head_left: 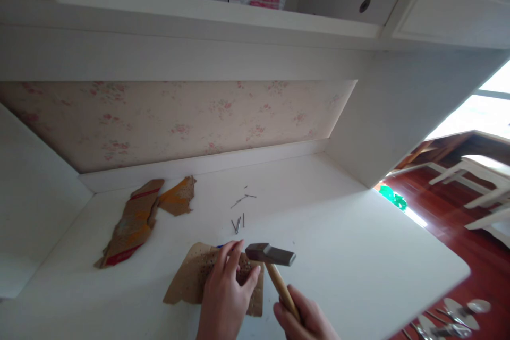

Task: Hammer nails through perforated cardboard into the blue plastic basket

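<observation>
My right hand [305,319] is wrapped round the wooden handle of a hammer [271,256], whose grey metal head hovers just above a perforated piece of brown cardboard [191,279] on the white desk [350,255]. My left hand [225,289] rests on that cardboard, with its fingers pinched together right beside the hammer head. What they pinch is too small to make out. Loose nails [238,223] lie on the desk a little behind the hands.
A torn strip of brown cardboard with red tape [135,223] lies at the left rear of the desk. A floral back panel [179,122] and white shelf [199,10] rise behind. The desk's right edge drops to a red wooden floor [458,223] with white furniture.
</observation>
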A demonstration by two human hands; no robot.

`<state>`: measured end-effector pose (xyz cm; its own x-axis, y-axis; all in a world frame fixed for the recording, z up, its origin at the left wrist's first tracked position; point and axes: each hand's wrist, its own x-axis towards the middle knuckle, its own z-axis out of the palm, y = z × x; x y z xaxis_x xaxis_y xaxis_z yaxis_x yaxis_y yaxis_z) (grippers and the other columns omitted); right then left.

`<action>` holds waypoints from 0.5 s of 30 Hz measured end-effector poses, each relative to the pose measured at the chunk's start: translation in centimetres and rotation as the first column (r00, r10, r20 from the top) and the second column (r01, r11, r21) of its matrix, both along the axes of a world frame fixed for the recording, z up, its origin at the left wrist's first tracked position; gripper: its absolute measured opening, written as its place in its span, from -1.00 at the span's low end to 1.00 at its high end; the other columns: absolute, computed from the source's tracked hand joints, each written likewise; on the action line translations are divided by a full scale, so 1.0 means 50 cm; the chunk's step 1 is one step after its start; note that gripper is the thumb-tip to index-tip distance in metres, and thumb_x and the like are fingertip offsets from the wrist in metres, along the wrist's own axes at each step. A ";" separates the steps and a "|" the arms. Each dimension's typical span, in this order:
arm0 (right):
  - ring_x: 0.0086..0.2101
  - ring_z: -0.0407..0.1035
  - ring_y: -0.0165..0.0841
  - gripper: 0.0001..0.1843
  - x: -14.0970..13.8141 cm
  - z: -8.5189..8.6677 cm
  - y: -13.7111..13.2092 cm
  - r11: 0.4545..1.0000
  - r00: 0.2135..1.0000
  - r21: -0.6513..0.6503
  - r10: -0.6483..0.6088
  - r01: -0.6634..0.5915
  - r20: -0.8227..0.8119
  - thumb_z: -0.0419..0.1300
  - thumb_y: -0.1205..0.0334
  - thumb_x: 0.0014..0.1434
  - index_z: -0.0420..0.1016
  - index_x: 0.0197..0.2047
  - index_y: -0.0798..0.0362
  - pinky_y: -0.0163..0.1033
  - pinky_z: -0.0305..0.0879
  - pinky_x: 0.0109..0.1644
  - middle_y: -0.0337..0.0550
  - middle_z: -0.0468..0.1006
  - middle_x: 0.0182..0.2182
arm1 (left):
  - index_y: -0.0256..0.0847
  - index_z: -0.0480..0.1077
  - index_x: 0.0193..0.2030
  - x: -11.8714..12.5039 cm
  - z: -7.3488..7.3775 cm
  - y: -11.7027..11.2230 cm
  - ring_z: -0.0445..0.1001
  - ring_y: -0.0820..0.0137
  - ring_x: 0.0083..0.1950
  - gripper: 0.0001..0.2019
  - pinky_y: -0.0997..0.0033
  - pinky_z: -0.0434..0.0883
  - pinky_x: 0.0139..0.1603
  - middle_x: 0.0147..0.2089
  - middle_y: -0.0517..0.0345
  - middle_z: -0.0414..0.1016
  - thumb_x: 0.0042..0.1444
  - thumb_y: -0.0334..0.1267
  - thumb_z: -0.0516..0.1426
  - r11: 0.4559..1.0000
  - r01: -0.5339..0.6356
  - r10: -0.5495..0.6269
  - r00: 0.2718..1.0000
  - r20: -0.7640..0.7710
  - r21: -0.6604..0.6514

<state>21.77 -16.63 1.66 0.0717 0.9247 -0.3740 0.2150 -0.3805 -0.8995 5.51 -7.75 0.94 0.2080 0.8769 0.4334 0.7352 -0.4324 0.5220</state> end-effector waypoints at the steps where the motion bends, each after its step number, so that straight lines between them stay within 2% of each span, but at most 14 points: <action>1: -0.56 0.02 -0.46 -0.47 0.001 -0.001 0.001 1.000 1.000 0.009 -0.007 0.007 -0.015 0.06 -0.35 0.12 0.09 -0.44 -0.05 -0.33 0.00 -0.51 -0.44 0.05 -0.60 | -0.14 0.36 0.11 0.000 0.002 0.000 0.60 0.27 -0.23 -0.61 0.29 0.57 -0.14 0.09 -0.03 0.49 0.14 -0.19 0.18 1.000 0.002 -0.002 1.000 0.000 0.002; 7: -0.55 0.03 -0.48 -0.45 0.010 0.002 0.013 0.994 0.992 -0.020 0.109 -0.108 0.056 0.09 -0.32 0.14 0.03 -0.51 -0.05 -0.36 0.04 -0.48 -0.45 0.06 -0.62 | -0.17 0.36 0.12 0.000 0.006 -0.001 0.60 0.22 -0.15 -0.61 0.27 0.57 -0.14 0.12 -0.08 0.47 0.15 -0.17 0.18 1.000 0.001 -0.001 1.000 -0.012 -0.008; 12: -0.59 0.02 -0.48 -0.50 0.012 0.033 0.016 0.998 0.997 0.047 0.042 -0.039 -0.069 0.01 -0.31 0.20 0.06 -0.45 -0.06 -0.36 -0.02 -0.54 -0.46 0.07 -0.64 | -0.15 0.39 0.10 -0.001 0.008 -0.001 0.60 0.22 -0.13 -0.62 0.30 0.57 -0.14 0.06 -0.04 0.51 0.13 -0.18 0.20 1.000 0.012 -0.011 1.000 -0.020 0.010; 15: -0.62 -0.05 -0.51 -0.52 0.020 0.039 0.015 0.995 0.995 -0.036 0.093 -0.095 -0.046 0.07 -0.24 0.21 0.05 -0.46 -0.06 -0.36 -0.11 -0.58 -0.48 0.06 -0.64 | -0.16 0.39 0.09 -0.002 0.008 0.000 0.59 0.22 -0.12 -0.64 0.29 0.57 -0.12 0.07 -0.06 0.50 0.16 -0.18 0.18 1.000 0.024 -0.023 1.000 -0.006 0.020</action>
